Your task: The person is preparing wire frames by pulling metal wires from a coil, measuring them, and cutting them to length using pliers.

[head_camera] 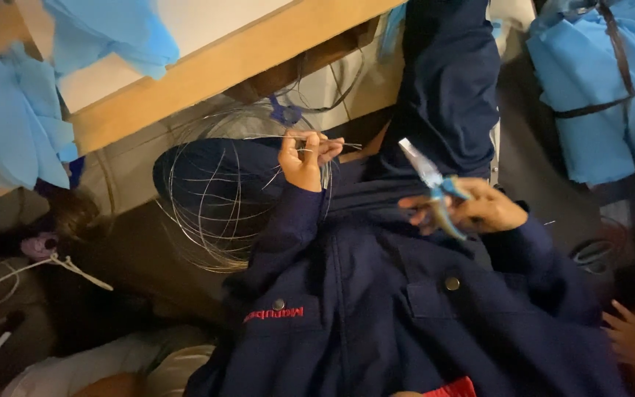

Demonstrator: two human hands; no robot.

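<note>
While the left hand [304,158] pinches the wire coil [218,198], the right hand [472,209], gripping pliers [435,187], should cut close to the fingers.

Jacket [376,294] dark navy, red embroidery on chest, dull metal snap buttons. Wire coil [214,198] thin, silver-grey. Pliers [439,191] silver jaws, blue-and-yellow handles. Cloth [9,117] at upper left light blue; bundle [597,95] at upper right same blue, tied with black strap [619,51]. Board [207,70] tan wood edge, white face. Red patch [450,388] at bottom edge.
</note>
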